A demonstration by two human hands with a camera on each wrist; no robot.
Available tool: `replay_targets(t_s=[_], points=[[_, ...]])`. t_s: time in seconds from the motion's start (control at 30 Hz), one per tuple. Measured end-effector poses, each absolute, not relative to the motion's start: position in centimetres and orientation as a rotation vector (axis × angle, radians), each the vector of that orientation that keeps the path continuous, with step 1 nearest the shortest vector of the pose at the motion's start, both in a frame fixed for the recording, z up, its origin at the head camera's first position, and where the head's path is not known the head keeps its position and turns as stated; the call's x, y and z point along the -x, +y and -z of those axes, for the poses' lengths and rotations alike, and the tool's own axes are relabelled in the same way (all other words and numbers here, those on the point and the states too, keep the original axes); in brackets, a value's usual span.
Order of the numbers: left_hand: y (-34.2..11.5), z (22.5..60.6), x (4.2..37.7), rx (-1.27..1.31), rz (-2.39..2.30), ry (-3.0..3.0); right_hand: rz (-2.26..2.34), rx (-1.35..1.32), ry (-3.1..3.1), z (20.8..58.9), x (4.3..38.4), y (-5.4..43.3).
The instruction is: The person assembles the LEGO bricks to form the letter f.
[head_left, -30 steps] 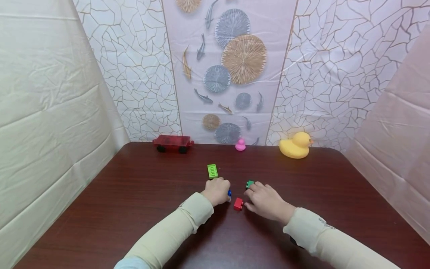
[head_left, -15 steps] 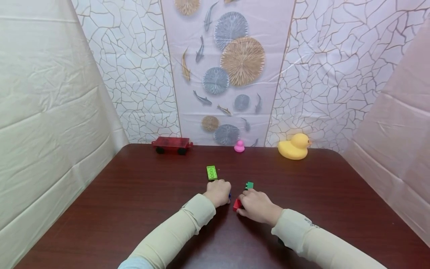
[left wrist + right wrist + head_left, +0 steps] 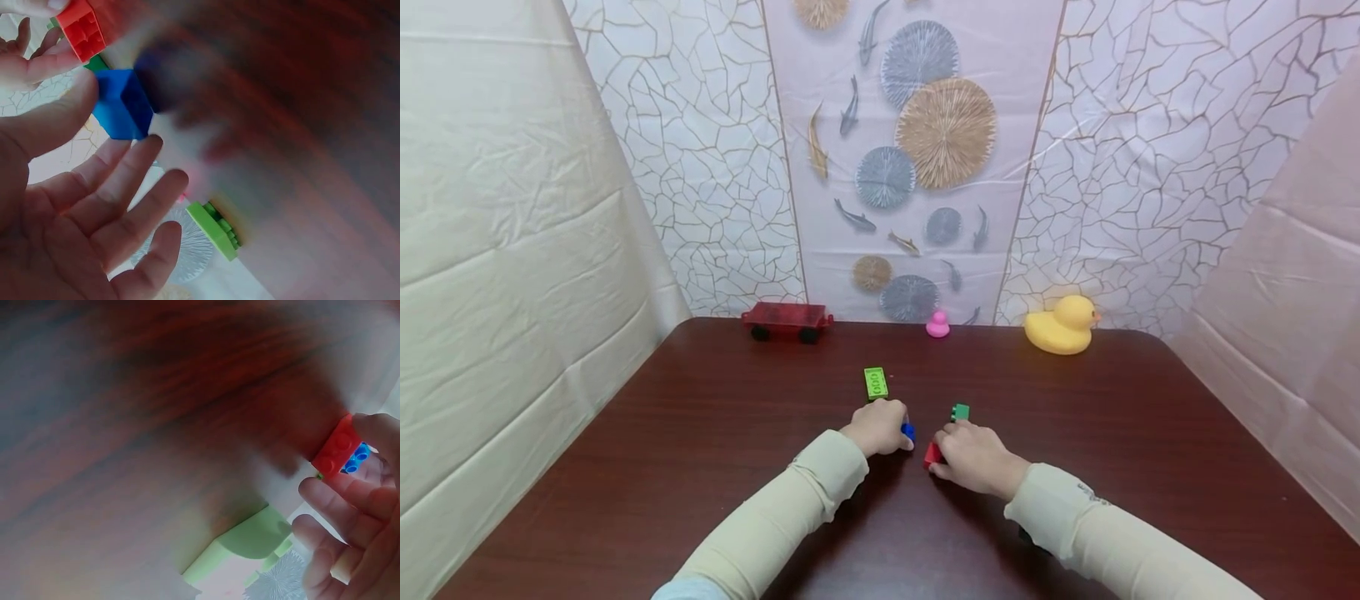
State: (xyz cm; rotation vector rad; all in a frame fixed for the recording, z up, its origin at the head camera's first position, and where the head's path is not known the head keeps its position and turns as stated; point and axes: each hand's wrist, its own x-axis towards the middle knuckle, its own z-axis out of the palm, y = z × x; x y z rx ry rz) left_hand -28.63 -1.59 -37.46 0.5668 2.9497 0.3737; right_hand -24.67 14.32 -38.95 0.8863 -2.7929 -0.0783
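My left hand (image 3: 877, 427) pinches a blue toy brick (image 3: 123, 104) between thumb and fingertips, low over the table; its other fingers spread out in the left wrist view. To the right, my right hand (image 3: 976, 457) pinches a red toy brick (image 3: 337, 449) between thumb and fingers, its studs facing sideways in the right wrist view. The two bricks stand a short gap apart in the head view. Just beyond the right hand lies a green brick (image 3: 961, 412), partly hidden by the fingers. A lime-green brick (image 3: 876, 382) rests past the left hand, its hollow side showing.
Along the far edge of the dark wood table (image 3: 662, 450) stand a red wheeled wagon base (image 3: 787, 320), a small pink duck (image 3: 937, 324) and a bigger yellow duck (image 3: 1060, 327). Patterned cloth (image 3: 722, 167) hangs behind the table and pale cloth at both sides.
My right hand has moved left from beside the green brick and taken hold of the red brick. The left hand has shifted and turned slightly, so more of the blue brick shows.
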Motion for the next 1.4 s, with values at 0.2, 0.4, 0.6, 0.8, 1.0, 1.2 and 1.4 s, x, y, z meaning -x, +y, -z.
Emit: replay_targets(t_s=[0.2,0.4,0.6,0.8,1.0,1.2,1.4], points=[[-2.0,37.6,28.9,-0.579,-0.416,2.905,-0.033,-0.862,-2.885,38.0,24.8,14.4],[-2.2,37.8,29.0,-0.579,-0.433,2.905,-0.222,-0.803,-2.996,37.0,24.9,14.4],[-2.3,37.8,28.7,-0.596,-0.451,2.910,-0.273,-0.819,-2.999,36.7,24.9,14.0],[-2.2,37.6,28.6,-0.591,-0.476,2.896,-0.307,-0.898,-2.934,36.9,24.8,13.8],[-2.3,37.8,28.6,-0.603,-0.485,2.918,-0.375,-0.868,-2.928,37.0,25.0,13.4],[-2.3,37.8,28.7,-0.617,-0.483,2.924,-0.383,-0.861,-2.894,36.9,25.3,12.9],[-2.3,37.5,28.5,-0.614,-0.466,2.925,-0.339,-0.877,-2.851,36.8,25.6,12.3]])
